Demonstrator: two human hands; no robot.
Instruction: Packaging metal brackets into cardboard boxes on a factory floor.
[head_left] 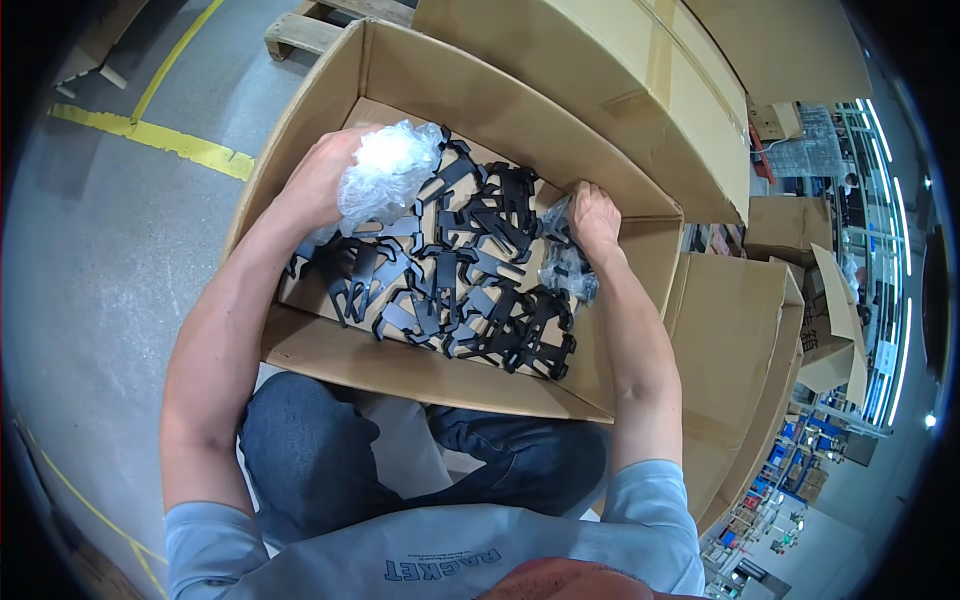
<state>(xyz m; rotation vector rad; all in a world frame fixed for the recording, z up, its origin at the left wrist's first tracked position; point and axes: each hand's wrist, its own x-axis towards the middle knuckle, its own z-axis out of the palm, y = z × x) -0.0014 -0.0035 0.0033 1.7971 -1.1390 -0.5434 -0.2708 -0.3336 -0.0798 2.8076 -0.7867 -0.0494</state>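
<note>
1. Clear plastic wrap (395, 165): crumpled bundle, located inside the left end of the open box, above the black parts.
2. Left hand (328, 178): grasping the wrap, back of hand upward.
3. Plastic bag (566, 272): clear, crumpled, located at the box's right end.
4. Right hand (595, 215): fingers curled at the bag's upper end; whether they grip it cannot be determined.
5. Black parts (446, 272): angular, lying loosely in overlapping groups between the hands.
6. Open box (420, 371): cardboard, positioned in front of the person's knees.
7. Large carton (590, 65): beside the box's far side.
8. Wooden pallet (300, 36): beyond the far-left corner.
</note>
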